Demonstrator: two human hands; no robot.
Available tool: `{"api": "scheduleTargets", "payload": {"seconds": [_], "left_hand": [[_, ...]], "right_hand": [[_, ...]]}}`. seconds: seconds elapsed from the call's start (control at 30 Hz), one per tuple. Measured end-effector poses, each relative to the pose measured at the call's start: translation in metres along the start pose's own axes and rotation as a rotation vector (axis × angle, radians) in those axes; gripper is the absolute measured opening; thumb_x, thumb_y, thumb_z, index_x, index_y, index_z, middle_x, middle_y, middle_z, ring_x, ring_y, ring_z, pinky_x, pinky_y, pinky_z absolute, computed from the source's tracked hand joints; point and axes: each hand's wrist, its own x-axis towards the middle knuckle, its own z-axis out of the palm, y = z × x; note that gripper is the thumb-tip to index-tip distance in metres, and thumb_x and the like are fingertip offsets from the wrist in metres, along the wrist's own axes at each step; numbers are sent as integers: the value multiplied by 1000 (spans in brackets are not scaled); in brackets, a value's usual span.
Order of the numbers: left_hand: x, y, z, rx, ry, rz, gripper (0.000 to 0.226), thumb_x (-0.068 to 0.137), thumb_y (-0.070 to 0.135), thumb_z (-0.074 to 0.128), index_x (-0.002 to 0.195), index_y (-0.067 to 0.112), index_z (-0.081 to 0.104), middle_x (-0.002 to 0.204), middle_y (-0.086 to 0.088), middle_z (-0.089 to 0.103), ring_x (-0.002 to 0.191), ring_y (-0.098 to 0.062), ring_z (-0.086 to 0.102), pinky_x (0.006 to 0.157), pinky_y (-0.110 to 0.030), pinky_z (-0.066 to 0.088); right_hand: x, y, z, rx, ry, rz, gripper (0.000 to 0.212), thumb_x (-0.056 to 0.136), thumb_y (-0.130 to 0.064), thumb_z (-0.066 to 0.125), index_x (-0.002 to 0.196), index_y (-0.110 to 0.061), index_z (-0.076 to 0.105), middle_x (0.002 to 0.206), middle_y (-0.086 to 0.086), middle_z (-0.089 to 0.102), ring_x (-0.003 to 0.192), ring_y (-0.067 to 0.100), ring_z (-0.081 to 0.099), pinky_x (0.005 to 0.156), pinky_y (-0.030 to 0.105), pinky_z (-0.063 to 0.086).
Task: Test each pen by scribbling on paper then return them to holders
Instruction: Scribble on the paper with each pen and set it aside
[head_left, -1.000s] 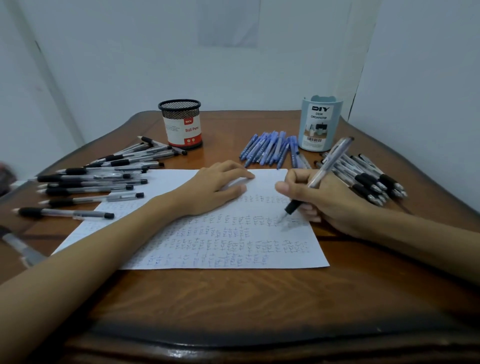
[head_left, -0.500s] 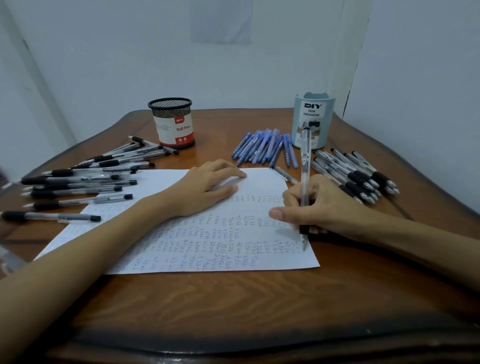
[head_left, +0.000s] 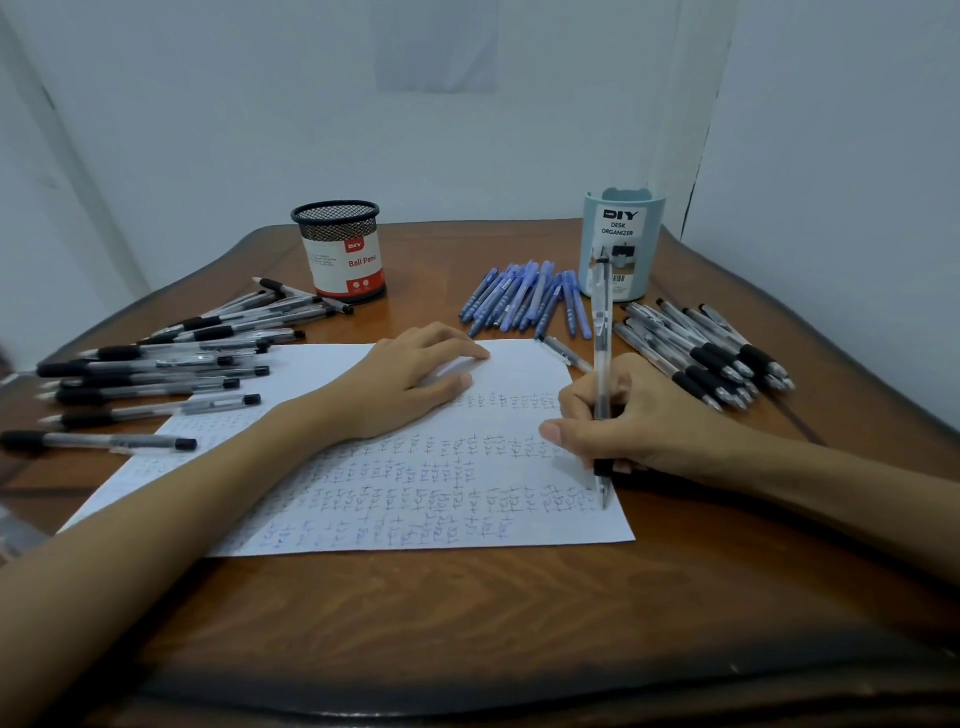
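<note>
The right hand pinches a clear black-grip pen between thumb and curled fingers. A second ago the barrel leaned right with its tip mid-sheet; now it stands upright, tip touching the paper near its lower right edge. The left hand stays flat on the sheet. Another test scribble is probably starting. No pens stick out of the mesh holder or the blue desk organizer.

Pretty dim shot, soft bluish light all over, only a faint sheen on the wooden table. A soft dark shadow sits under the right hand and its pen, at the paper's right edge. The wide-angle lens bends the table's edges, the black pens at far left look smeary, and the near edge goes almost black.
</note>
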Motion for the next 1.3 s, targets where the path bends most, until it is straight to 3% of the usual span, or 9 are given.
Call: {"api": "scheduleTargets", "payload": {"seconds": [0.53,0.67,0.83,1.0,1.2,1.3], "left_hand": [[0,2,0,12,0,4,51,87,53,27,133,36,43,137,11,39,121,-1,32,104,-36,31],[0,2,-1,17,-1,4,52,87,53,27,133,36,44,138,10,39,121,-1,32,104,-37,32],[1,2,-1,15,-8,-2,51,86,53,27,133,37,43,138,10,39,119,1,31,103,-35,31],[1,2,-1,13,-11,-4,52,86,54,27,133,37,42,138,11,39,119,2,30,102,-33,29],[0,3,-1,17,-12,-6,52,86,54,27,132,38,42,138,12,38,120,1,30,102,-33,29],[0,4,-2,21,-11,-1,52,86,54,26,133,38,42,137,11,39,121,0,31,103,-34,30]], "right_hand": [[3,3,-1,-30,57,1,41,88,-6,59,48,-8,48,42,-3,48,41,5,42,44,14,37],[4,5,-2,-31,49,-13,42,89,2,56,49,-4,45,43,-2,40,40,3,42,46,12,35],[3,6,-2,-32,98,-36,42,87,-6,60,47,-11,47,43,-3,45,41,3,42,45,14,37],[5,9,-1,-49,101,-42,42,87,4,56,48,-5,44,44,-3,38,42,3,40,48,12,36],[4,6,0,-86,98,-59,41,87,-9,60,49,-11,47,43,-5,45,43,3,44,48,11,37],[3,1,2,-56,153,-102,38,76,-33,62,52,-7,47,42,-5,46,40,3,42,44,11,35]]}}
